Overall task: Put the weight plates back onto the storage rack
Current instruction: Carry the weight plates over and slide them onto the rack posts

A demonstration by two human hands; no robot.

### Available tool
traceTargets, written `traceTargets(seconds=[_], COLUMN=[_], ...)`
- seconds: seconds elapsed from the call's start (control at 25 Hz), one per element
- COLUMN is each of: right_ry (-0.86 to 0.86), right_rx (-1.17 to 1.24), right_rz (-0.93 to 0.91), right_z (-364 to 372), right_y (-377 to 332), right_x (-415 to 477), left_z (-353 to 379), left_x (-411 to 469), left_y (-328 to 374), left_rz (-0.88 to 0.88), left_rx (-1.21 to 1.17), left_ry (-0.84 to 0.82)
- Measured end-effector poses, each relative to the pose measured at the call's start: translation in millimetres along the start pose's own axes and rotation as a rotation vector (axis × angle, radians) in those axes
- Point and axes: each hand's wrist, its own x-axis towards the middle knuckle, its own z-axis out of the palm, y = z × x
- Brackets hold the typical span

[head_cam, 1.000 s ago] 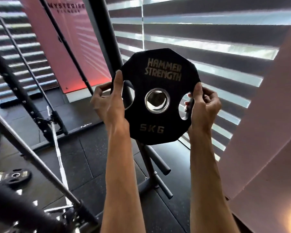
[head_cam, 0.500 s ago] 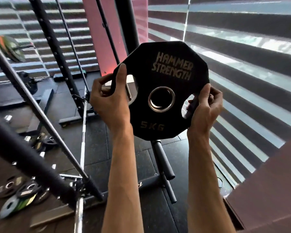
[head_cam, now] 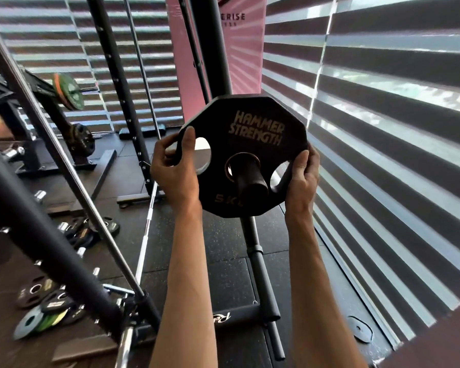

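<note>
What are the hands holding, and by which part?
The black weight plate, by its rim at the grip holes: left hand on the left side, right hand opposite.

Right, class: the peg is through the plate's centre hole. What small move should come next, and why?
Probably slide the plate further along the peg toward the rack upright. The peg's end pokes through the hole, while the left hand and right hand grip the plate's side openings.

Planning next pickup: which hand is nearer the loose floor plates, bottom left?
Left. The left hand grips the 5 kg plate at its left edge, above and right of the loose plates; the right hand holds the opposite edge, farther right.
</note>
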Motion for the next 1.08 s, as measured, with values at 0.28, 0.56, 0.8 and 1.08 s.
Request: traceTargets(seconds=[0.28,0.56,0.8,1.08], right_ry=[-0.130,-0.149,-0.138,-0.169], right_rx=[-0.059,-0.114,-0.052,0.084], right_rz=[0.013,-0.007,0.232,0.530], right_z=[29,45,44,66], right_y=[18,27,39,96], right_x=[52,76,51,-66], left_z=[29,39,22,-125], left_x=[37,54,39,20], left_y=[-25,-45,-30,-61], left_rz=[-0.093,-0.098,-0.201,-0.277], left_rx=[-0.039,-0.028,0.043,0.268], left_ry=[0.056,0.032,-0.016,0.104])
